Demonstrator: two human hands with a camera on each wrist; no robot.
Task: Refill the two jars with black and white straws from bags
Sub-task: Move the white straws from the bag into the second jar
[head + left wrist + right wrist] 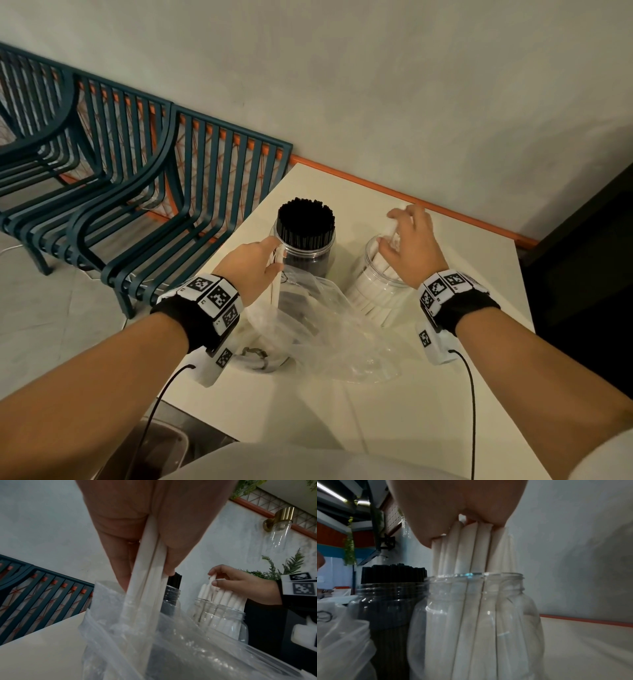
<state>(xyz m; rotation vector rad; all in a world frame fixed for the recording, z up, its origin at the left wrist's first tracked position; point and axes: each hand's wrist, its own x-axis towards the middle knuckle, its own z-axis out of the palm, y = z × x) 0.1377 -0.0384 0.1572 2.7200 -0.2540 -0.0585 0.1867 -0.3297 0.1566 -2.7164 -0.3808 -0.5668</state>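
Two clear jars stand side by side on the white table [394, 428]. The left jar [308, 251] is packed with black straws [306, 222]. White straws [471, 550] stand in the right jar [376, 274]. My right hand [409, 236] sits over that jar, its fingers curled round the tops of the white straws [221, 595]. My left hand [255, 265] pinches a few white straws [150, 574] whose lower ends reach down into the clear plastic bag [308, 325] lying in front of the jars.
Dark teal slatted chairs [144, 164] stand left of the table against the wall. An orange strip [411, 200] edges the table's far side. A dark panel [589, 246] stands at the right. A coiled dark band [255, 356] lies under the bag near my left wrist.
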